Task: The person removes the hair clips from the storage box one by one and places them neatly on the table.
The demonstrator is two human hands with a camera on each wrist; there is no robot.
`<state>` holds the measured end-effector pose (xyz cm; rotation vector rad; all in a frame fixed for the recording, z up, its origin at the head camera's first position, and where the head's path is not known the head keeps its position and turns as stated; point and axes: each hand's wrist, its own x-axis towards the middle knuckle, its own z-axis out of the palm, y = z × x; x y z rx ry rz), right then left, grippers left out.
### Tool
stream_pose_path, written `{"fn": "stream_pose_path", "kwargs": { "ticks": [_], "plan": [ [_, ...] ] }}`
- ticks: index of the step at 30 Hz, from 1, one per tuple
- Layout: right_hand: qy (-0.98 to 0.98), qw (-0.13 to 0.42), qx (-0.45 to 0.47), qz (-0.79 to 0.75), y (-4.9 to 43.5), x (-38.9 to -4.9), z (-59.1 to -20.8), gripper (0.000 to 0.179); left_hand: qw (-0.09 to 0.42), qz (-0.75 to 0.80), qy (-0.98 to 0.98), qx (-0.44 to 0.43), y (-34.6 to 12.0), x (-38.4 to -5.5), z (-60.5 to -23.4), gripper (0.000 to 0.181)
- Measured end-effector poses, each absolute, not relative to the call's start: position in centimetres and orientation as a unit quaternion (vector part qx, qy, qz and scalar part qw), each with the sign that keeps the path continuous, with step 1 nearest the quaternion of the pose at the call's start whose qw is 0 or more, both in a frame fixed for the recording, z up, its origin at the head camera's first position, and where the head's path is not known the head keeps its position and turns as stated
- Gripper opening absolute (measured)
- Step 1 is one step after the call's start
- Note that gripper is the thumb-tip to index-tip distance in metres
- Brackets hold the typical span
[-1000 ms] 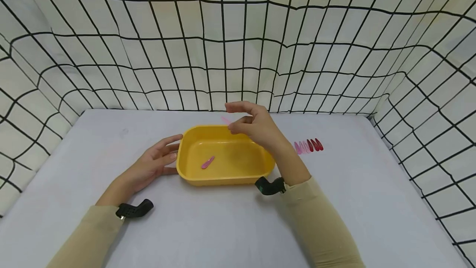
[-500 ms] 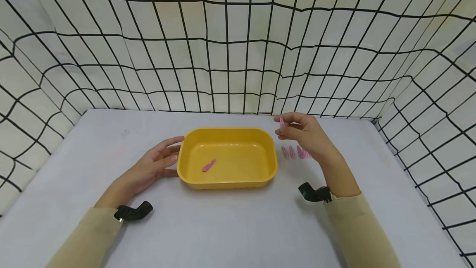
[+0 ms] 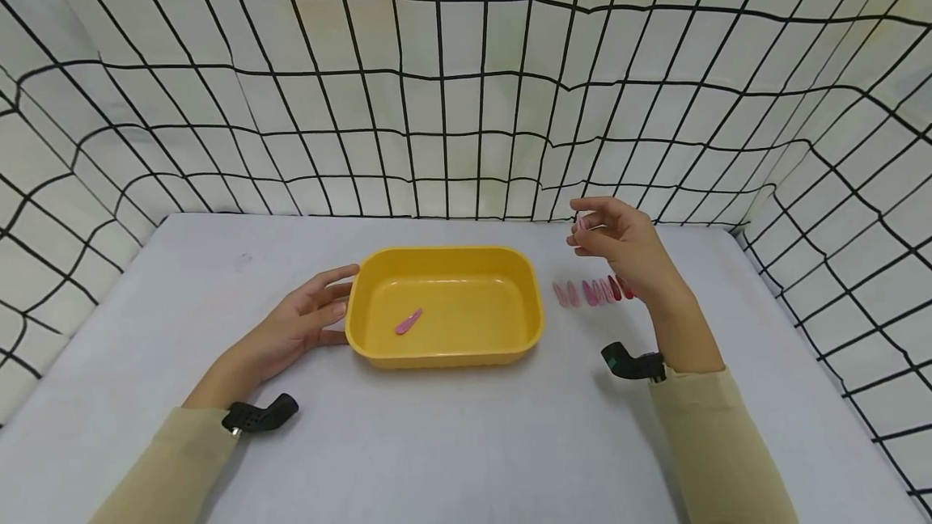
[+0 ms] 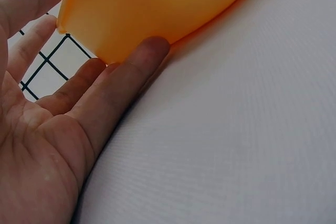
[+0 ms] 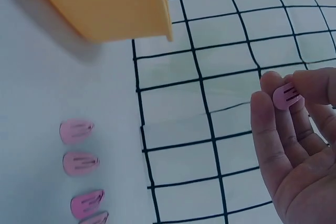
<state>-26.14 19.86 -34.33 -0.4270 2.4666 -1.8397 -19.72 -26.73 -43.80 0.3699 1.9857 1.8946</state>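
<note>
A yellow plastic tray (image 3: 444, 352) stands on the table with one pink snap hair clip (image 3: 408, 322) lying inside. My left hand (image 3: 302, 320) rests against the tray's left end, fingers extended; in the left wrist view the thumb (image 4: 149, 56) lies along its wall. To the right, my right hand (image 3: 626, 245) pinches another pink hair clip (image 5: 286, 96) between thumb and fingertips, raised over the table. Below that hand runs a row of hair clips (image 3: 590, 293), light pink at the left and dark red at the right, where the hand partly covers it.
A black wire grid (image 3: 444, 136) backed with white closes off the rear and both sides of the table. A white cloth (image 3: 437, 443) covers the tabletop. Each wrist carries a black camera mount (image 3: 260, 413).
My right hand has moved from over the tray's back rim to the right, above the row, with a pink hair clip in its fingertips. The left hand stays at the tray.
</note>
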Motion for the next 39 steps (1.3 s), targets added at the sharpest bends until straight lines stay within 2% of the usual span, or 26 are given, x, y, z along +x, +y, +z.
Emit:
{"fn": "stream_pose_path", "kwargs": {
  "ticks": [10,19,39],
  "plan": [
    [0.807,-0.006,-0.086,-0.585,21.5,-26.7,-34.7,0.030,0.183,0.673,0.704,0.136,-26.9,-19.7,-43.8,0.056],
    [0.820,-0.048,-0.039,-0.570,22.4,-27.1,-35.2,0.029,0.184,0.671,0.705,0.136,-26.8,-19.7,-43.7,0.056],
    [0.820,-0.059,0.032,-0.568,24.3,-28.4,-37.5,0.034,0.179,0.667,0.712,0.130,-26.6,-19.6,-43.7,0.056]
  ]
}}
